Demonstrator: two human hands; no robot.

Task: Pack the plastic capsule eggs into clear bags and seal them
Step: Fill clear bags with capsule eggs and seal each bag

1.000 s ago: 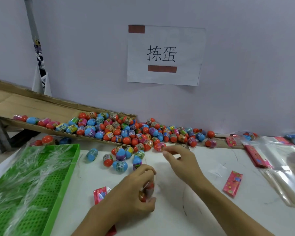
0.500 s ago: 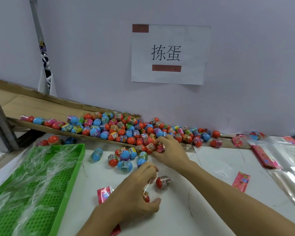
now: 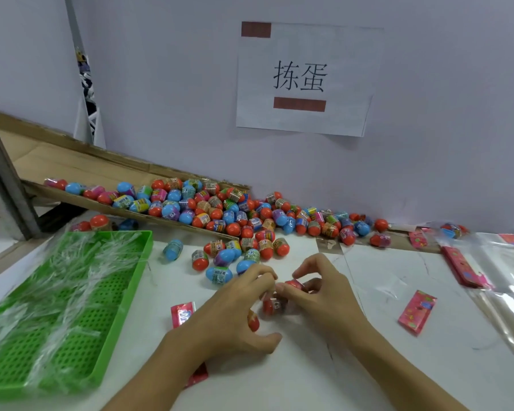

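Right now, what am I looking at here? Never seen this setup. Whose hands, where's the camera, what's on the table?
There is no machine: a person works bare-handed, and the one picture comes from a camera worn on their head, looking forward and down. On the white table a heap of plastic eggs spills off a cardboard ramp. A green tray of clear wrappers sits on the left, clear bags on the right, and pink packets lie scattered about. The left hand and right hand meet in the middle, both curled round a small cluster of red eggs. A paper sign hangs on the wall.
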